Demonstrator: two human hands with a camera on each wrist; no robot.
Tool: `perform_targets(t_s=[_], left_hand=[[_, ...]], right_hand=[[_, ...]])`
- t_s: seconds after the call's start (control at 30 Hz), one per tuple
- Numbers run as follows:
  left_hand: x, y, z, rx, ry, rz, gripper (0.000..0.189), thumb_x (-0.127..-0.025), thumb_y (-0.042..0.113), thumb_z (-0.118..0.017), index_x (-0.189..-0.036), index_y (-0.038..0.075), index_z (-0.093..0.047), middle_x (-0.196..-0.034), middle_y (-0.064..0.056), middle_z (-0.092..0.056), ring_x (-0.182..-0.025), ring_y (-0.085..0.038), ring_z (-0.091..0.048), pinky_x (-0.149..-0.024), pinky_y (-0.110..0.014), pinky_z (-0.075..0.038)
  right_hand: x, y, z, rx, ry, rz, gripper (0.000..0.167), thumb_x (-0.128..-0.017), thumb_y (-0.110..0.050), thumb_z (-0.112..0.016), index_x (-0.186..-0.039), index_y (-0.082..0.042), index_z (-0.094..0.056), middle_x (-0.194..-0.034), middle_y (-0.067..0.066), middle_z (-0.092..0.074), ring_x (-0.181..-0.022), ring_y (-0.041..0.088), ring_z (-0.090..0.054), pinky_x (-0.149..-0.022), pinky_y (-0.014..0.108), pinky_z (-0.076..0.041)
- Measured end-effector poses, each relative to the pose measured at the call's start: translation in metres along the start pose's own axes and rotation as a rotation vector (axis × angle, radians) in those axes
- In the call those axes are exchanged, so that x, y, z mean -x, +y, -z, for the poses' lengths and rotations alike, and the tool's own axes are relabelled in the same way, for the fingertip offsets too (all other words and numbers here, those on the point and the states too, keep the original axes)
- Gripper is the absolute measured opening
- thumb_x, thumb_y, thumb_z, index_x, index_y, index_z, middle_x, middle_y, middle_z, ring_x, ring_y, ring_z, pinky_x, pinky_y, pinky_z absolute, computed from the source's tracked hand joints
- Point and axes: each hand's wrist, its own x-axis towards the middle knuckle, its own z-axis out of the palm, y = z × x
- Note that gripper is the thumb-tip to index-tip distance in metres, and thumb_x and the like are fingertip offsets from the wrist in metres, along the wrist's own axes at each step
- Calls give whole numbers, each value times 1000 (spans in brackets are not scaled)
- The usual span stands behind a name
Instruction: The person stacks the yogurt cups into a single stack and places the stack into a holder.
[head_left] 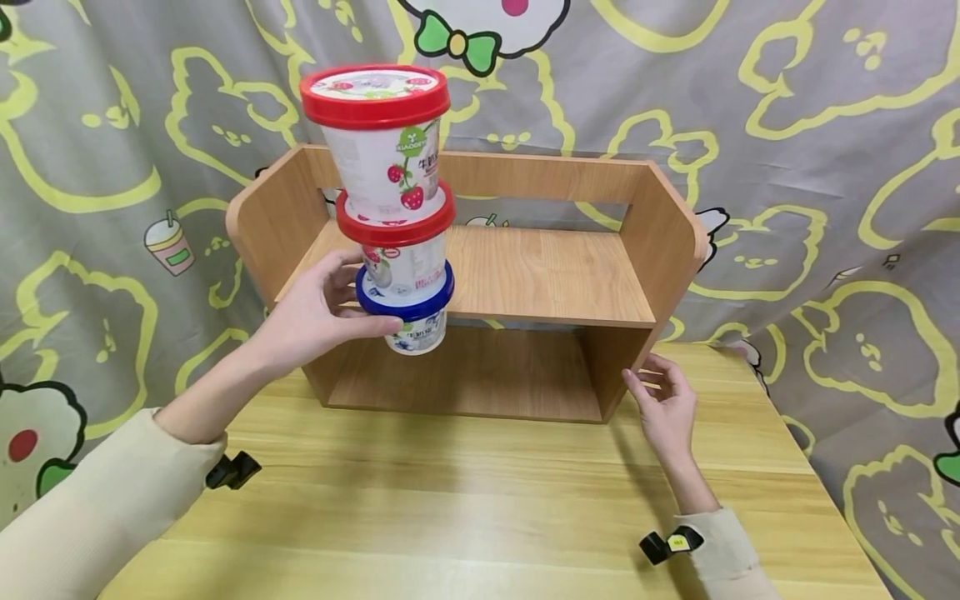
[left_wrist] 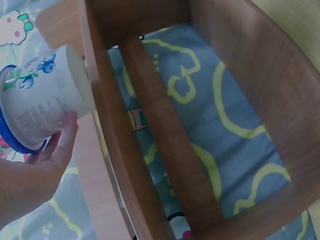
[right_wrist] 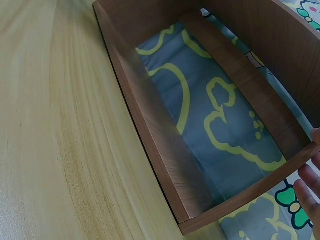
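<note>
My left hand grips the lowest tub of a stack of three, lifted in front of a wooden two-tier shelf. That lowest tub has a blue lid and blueberry prints. On it stands a red-lidded tub, and a larger red-lidded tub with strawberry prints tops the stack. In the left wrist view, the blueberry tub lies beside the shelf board, fingers along its side. My right hand holds the shelf's right side panel near its bottom, thumb at the front edge; the right wrist view shows only its fingers.
The shelf stands on a light wooden table, with an upper board and a lower compartment. Behind it hangs a grey curtain with yellow cartoon outlines. Black wrist cameras sit at both cuffs.
</note>
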Motion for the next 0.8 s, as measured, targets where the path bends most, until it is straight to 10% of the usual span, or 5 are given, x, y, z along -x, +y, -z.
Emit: perform_targets(t_s=[0.8], left_hand=[[-45, 3, -1, 8, 3, 23, 84, -91, 28, -83, -160, 19, -37, -155, -7, -55, -138, -31, -58, -113, -54, -52]], right_hand=[[2, -2, 0, 14, -3, 2, 33, -89, 9, -76, -121, 12, -66, -101, -21, -70, -86, -6, -69, -74, 9, -57]])
